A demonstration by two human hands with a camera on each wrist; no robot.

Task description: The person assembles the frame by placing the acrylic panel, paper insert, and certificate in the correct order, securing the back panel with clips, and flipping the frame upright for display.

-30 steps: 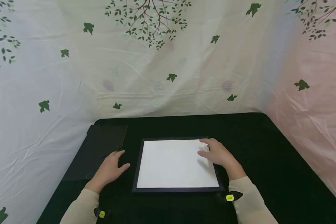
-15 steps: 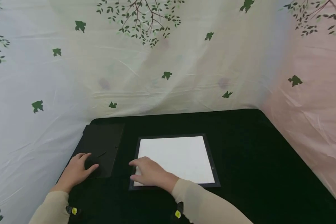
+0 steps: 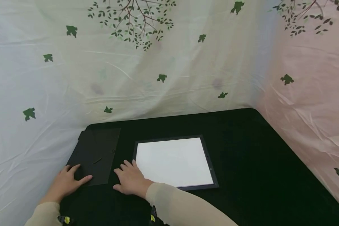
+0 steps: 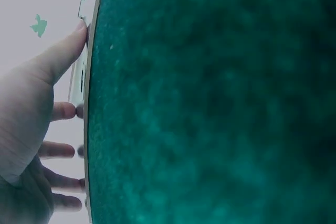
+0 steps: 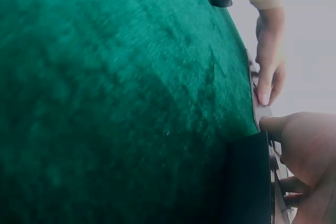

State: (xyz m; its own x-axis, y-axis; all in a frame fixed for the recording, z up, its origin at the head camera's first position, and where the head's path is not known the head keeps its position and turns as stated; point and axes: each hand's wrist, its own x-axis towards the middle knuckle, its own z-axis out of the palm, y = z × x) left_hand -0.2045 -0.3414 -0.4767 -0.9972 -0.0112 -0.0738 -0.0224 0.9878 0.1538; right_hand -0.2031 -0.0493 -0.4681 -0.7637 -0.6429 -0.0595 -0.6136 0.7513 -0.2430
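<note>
A thin dark backing board (image 3: 103, 147), with a small slit and metal tabs, lies flat at the table's left. My left hand (image 3: 63, 185) is at its near left corner, fingers spread and thumb on the surface. In the left wrist view, the left thumb (image 4: 63, 51) and fingertips meet the board's pale face. My right hand (image 3: 132, 179) is low between the board and a black picture frame (image 3: 210, 168), fingers spread, over the frame's near left corner. A white sheet (image 3: 172, 160) fills the frame. In the right wrist view, the right hand (image 5: 307, 148) is beside the frame's dark side (image 5: 249, 177).
A dark green cloth (image 3: 251, 163) covers the table. Behind and on both sides hangs a pale curtain (image 3: 147, 91) with leaf prints. The board's left side lies along the table's left edge.
My right hand has moved left from the frame's far right corner to its near left corner. My left hand has moved left and nearer, onto the board's near left corner. The view has shifted slightly.
</note>
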